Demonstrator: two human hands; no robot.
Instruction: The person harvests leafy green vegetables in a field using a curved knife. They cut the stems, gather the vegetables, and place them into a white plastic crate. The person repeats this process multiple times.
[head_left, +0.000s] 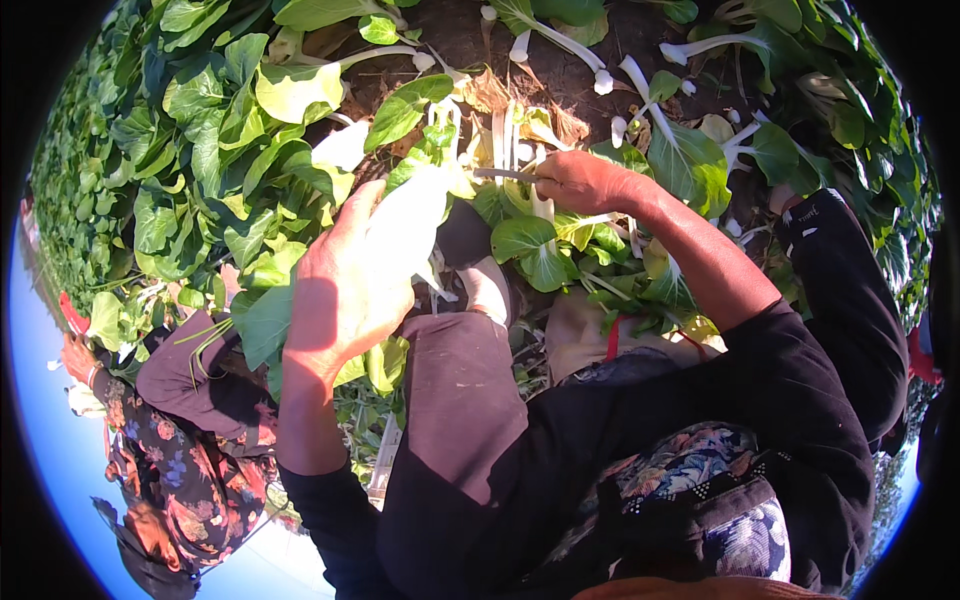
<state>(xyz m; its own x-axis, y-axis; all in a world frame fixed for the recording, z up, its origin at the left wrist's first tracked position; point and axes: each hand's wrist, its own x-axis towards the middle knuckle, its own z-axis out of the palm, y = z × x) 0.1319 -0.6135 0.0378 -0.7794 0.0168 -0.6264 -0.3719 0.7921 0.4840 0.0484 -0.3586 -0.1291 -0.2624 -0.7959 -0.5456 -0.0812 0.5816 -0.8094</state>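
My left hand (349, 281) is around the thick white stalks of a leafy bok choy-like plant (409, 217), overexposed in the sun, with green leaves hanging below the wrist. My right hand (574, 180) is closed on a thin tool with a narrow metal blade (502, 174); its handle is hidden in the fist. The blade points left, its tip close to the right side of the held plant. Beyond the blade stand several pale stalks (502, 139) in the soil. Loose green leaves (536, 251) lie under my right forearm.
Dense leafy plants (210, 135) fill the left side. Cut plants with white bases (562, 49) lie on brown soil (461, 30) ahead. A co-worker in a floral top (187, 480) is at the left; another person's dark sleeve (847, 247) is at the right. A pale crate (386, 457) stands beside my leg.
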